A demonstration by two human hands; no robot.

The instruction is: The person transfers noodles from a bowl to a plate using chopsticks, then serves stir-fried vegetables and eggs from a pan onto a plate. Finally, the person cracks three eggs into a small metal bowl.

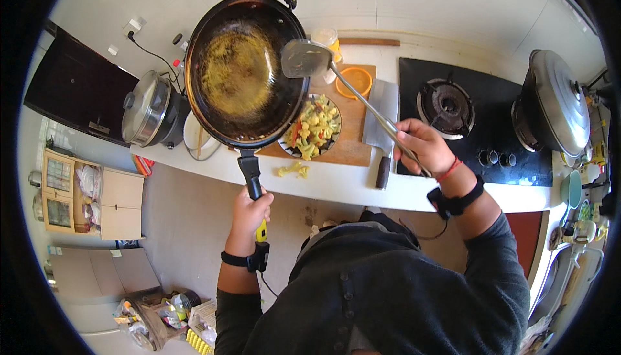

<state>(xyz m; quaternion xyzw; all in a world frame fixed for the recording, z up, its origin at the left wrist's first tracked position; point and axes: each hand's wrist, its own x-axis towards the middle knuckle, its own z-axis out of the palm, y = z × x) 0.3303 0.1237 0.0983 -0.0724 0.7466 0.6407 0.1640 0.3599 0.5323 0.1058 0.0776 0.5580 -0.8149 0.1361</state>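
Observation:
My left hand grips the black and yellow handle of a wok, which is held up over the counter. Its dark inside has an oily yellow-brown film and no pieces of food. In my right hand is a metal wok spatula, its blade at the wok's right rim; whether they touch I cannot tell. Partly under the wok's rim stands a plate of cooked cauliflower with red bits, on a wooden cutting board. A few cauliflower pieces lie on the counter in front of it.
A cleaver lies at the board's right edge, near an orange-rimmed bowl. Right of these is a black gas stove with a bare burner and a lidded pot. An electric cooker stands left of the wok.

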